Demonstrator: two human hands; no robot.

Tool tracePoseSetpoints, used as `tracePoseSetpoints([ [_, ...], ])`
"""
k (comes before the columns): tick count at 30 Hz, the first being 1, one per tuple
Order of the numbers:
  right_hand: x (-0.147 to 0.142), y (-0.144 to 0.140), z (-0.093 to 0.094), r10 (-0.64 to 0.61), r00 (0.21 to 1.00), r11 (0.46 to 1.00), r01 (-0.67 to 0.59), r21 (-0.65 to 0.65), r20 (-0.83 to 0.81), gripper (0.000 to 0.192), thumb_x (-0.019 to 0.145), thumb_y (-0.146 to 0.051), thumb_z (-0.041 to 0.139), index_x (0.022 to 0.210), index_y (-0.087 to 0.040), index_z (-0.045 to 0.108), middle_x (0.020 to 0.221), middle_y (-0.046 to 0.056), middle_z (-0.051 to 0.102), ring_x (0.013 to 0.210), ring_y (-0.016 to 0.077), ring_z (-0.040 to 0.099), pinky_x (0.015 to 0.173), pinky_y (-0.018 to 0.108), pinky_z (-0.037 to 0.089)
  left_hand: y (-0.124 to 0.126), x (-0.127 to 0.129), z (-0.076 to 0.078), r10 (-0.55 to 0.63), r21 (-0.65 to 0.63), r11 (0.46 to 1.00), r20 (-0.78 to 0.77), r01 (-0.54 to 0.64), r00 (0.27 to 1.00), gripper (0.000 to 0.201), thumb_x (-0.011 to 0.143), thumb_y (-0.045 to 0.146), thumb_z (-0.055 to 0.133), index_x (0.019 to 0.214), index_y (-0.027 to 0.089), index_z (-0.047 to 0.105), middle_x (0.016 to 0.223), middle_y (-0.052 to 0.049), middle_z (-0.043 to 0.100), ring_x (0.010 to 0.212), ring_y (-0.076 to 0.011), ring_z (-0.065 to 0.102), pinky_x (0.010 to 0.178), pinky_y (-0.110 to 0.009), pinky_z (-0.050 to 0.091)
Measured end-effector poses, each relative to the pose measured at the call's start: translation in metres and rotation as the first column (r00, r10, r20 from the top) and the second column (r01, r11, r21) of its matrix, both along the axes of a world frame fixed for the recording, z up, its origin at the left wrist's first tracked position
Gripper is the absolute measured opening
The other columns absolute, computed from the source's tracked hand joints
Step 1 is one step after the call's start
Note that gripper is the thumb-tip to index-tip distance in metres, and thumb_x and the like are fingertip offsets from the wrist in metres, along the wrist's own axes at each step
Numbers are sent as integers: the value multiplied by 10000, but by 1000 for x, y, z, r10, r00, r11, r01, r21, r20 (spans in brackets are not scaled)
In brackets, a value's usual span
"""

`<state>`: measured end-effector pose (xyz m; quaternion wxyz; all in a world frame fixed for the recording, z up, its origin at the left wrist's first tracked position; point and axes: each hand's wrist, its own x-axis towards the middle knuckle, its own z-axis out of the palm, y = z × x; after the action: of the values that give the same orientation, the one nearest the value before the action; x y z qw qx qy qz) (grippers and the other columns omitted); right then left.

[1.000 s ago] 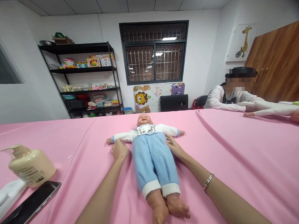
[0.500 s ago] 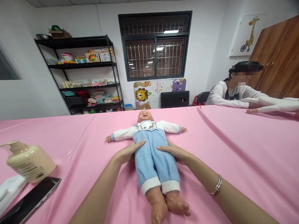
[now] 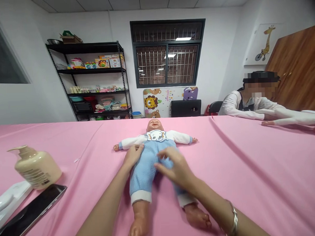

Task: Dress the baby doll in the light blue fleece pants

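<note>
On the pink worktop (image 3: pixel 252 169) the doll (image 3: pixel 156 150) lies face up, mid-table. My left hand (image 3: pixel 133 156) and right hand (image 3: pixel 174 169) rest open on its blue romper; undressing seems underway, next needing a fabric pinch.

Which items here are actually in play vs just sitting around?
In play:
- baby doll, on its back on the pink cloth
- left hand on its side
- right hand on its blue romper

Sitting around:
- pump bottle
- phone
- white object at the left edge
- shelf unit
</note>
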<state>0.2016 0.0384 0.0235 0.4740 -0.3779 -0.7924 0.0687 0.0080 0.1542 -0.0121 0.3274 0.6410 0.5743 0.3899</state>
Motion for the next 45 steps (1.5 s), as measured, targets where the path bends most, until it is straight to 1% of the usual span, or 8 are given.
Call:
tracePoseSetpoints([
  [3,-28,-24,6,235,888,968,-250,-12,395,199,771,-353,623,863,-190,558,792,17,578,714,163,527,605,273,423,11,-5,-11,142,146,980,-29,-136,989,443,817,506,413,925,131,621,920,-101,683,878,-242,619,810,-345,456],
  [6,-47,-34,-2,138,734,972,-231,53,665,89,798,-253,591,769,-179,551,753,16,559,633,157,503,484,277,338,15,-7,-20,155,172,974,-42,-145,987,431,833,503,380,917,148,610,938,-96,677,860,-230,620,785,-335,451],
  [12,-61,-44,-11,166,661,935,-341,96,731,131,824,-272,562,762,-162,530,727,27,542,617,158,490,447,288,309,18,-9,-27,138,194,973,-74,-121,988,422,832,506,377,908,157,601,901,-87,675,845,-234,621,745,-325,457],
  [18,-25,-6,13,77,870,993,-23,-116,487,239,854,-339,525,1017,-171,571,1006,64,618,947,205,545,832,339,427,18,-9,-26,147,205,969,-31,-137,989,416,842,496,361,908,156,592,913,-94,670,811,-220,633,755,-324,463],
  [22,14,44,-13,-182,904,914,300,-274,386,724,759,-467,600,1351,-142,340,1443,179,250,1324,368,186,1040,566,184,14,-6,-23,161,227,962,-26,-151,987,385,843,474,381,965,159,566,972,-98,663,868,-221,627,823,-344,450],
  [28,39,70,-58,-13,998,885,43,-464,68,750,791,-606,449,1384,-172,297,1497,94,134,1378,251,90,1118,463,100,11,-1,-23,70,196,979,-57,-57,996,358,829,445,426,1002,163,563,1028,-99,648,955,-231,597,871,-360,443],
  [39,58,84,-66,5,912,837,-229,-497,-411,619,797,-532,518,1293,-174,420,1338,94,455,1218,236,424,1043,393,319,8,9,-13,-125,197,974,45,114,991,537,824,426,434,1277,138,437,1363,-102,432,1224,-207,439,1037,-343,344],
  [45,67,82,-56,-50,967,803,-110,-586,-250,547,793,-626,411,592,-140,561,555,22,554,541,153,499,552,293,403,-1,0,8,-148,131,977,-142,167,979,628,838,595,279,1021,123,650,988,-74,675,945,-241,599,849,-334,443],
])
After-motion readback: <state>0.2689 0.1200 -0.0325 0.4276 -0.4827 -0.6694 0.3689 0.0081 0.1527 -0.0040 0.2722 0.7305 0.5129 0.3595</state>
